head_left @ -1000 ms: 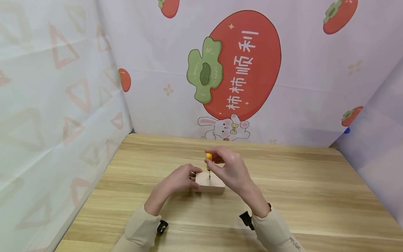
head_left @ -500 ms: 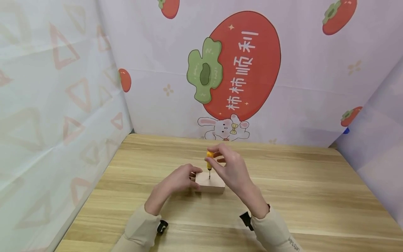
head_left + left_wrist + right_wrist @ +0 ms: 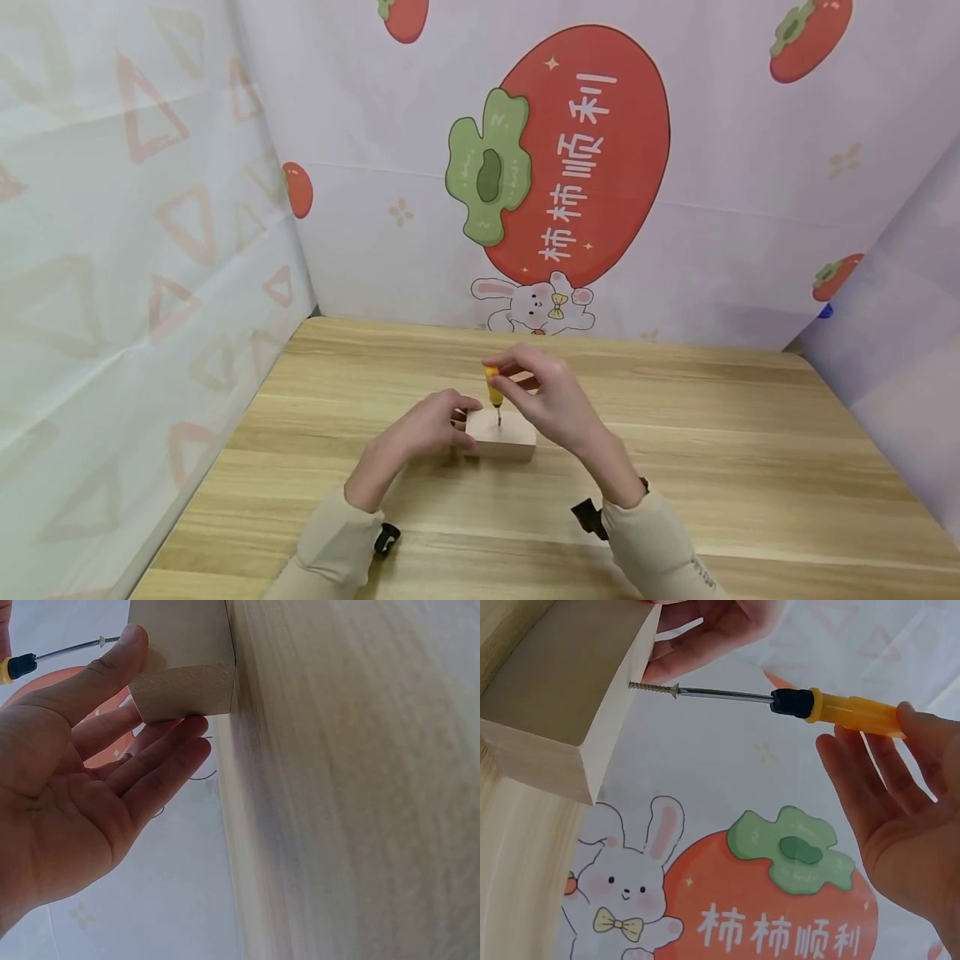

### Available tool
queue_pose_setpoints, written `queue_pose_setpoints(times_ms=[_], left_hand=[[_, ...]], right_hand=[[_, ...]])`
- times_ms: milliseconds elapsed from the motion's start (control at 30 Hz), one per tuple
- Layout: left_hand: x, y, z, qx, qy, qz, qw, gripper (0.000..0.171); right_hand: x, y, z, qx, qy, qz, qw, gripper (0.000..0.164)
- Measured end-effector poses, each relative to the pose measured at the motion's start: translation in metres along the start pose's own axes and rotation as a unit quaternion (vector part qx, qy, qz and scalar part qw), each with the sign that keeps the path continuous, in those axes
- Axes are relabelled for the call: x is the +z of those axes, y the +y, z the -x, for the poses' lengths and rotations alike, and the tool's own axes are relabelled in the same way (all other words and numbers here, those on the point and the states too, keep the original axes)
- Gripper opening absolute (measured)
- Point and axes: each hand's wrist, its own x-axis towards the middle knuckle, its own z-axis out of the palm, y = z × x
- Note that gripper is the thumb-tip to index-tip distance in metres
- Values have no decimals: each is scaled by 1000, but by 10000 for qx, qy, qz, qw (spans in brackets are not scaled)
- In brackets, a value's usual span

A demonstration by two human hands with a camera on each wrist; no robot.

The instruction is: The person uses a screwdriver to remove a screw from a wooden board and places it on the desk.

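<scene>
R hand grip clamped on screwdriver handle end; screw below, btwn tip & block. L hand pinches block.

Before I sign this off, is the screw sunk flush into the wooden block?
No: in the right wrist view, the screw stands well out from the wooden block, its threads exposed.

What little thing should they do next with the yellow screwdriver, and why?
Probably turn the screwdriver a bit to drive the screw in: they look lined up and touching, a long part of the screw sticks out of the block, and the left grip holds the block.
</scene>
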Motion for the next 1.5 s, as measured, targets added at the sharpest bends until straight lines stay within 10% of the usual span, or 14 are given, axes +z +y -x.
queue_pose_setpoints(times_ms=[267,633,1000,1500], left_hand=[[0,1,0,58,4,-12,10000,53],[0,0,0,-41,19,-64,10000,55],[3,-3,-1,-137,-47,-5,9999,54],[2,-2,-1,-126,-30,-16,9999,57]], right_hand=[[7,-6,1,-199,516,214,9982,24],[-8,-11,0,-5,-104,425,9990,26],[-3,-8,4,-139,534,642,9964,24],[-6,-14,4,73,220,718,9972,23]])
